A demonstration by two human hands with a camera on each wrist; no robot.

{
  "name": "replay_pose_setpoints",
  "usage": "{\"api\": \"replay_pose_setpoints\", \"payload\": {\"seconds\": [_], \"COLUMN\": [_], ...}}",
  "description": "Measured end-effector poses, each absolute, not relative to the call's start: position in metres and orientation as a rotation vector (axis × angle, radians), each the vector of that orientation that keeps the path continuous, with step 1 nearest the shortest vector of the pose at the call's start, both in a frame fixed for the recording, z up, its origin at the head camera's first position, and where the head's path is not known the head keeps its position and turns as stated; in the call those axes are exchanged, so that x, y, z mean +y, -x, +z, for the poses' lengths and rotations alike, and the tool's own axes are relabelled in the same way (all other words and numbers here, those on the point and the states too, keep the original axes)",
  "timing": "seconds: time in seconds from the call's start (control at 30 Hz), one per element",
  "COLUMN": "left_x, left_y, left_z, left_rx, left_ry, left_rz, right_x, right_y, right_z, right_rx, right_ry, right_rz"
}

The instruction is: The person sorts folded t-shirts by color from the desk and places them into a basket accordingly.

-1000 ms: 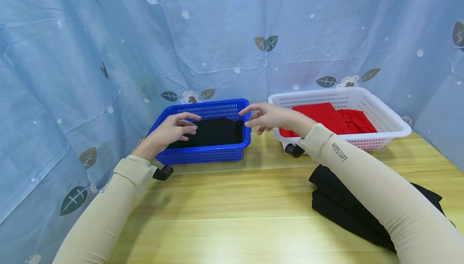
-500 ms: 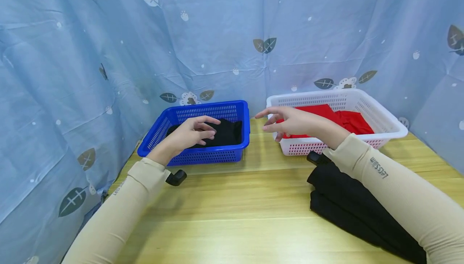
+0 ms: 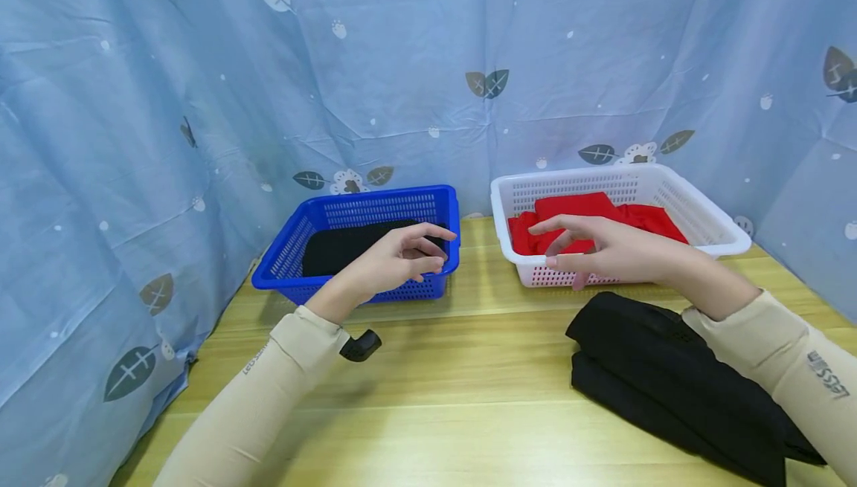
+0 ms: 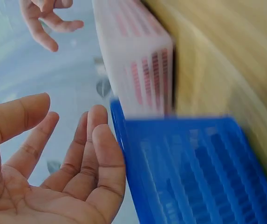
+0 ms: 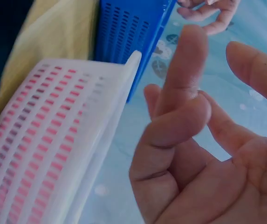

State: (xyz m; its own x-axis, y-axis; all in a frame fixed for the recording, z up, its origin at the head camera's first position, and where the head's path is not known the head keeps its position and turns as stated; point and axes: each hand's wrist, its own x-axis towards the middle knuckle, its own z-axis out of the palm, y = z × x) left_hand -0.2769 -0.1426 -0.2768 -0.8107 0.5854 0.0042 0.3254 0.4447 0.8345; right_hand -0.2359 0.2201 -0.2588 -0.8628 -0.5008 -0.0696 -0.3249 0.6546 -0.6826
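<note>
My left hand hovers over the front right corner of the blue basket, fingers loosely bent with nothing in them. Folded black cloth lies in that basket. In front of the white basket is my right hand, also holding nothing, its fingers relaxed and apart. Red cloth lies inside the white basket, partly hidden by the hand. A folded black garment rests on the table below my right wrist. The left wrist view shows the empty left palm beside the blue basket's rim.
The baskets stand side by side at the back of the wooden table, a narrow gap between them. Behind and to the left hangs a blue patterned curtain. The right forearm sleeve overlaps the black garment.
Both hands have moved to the right: the left across the blue basket to its right corner, the right from the gap to the white basket's front. More of the black garment's near part shows.
</note>
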Motion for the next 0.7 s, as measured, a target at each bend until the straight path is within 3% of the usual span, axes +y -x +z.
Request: {"api": "replay_pose_setpoints", "payload": {"seconds": [0.3,0.7], "left_x": [-0.102,-0.045], "left_y": [0.258,0.247], "left_z": [-0.284,-0.315], "left_rx": [2.349,2.170], "left_ry": [-0.963,-1.007], "left_rz": [1.195,1.060], "right_x": [0.267,0.333], "right_y": [0.187,0.143], "right_z": [-0.275,-0.304], "right_rx": [2.708,2.645], "right_ry": [0.618,0.399], "right_rz": [-0.938,-0.748]}}
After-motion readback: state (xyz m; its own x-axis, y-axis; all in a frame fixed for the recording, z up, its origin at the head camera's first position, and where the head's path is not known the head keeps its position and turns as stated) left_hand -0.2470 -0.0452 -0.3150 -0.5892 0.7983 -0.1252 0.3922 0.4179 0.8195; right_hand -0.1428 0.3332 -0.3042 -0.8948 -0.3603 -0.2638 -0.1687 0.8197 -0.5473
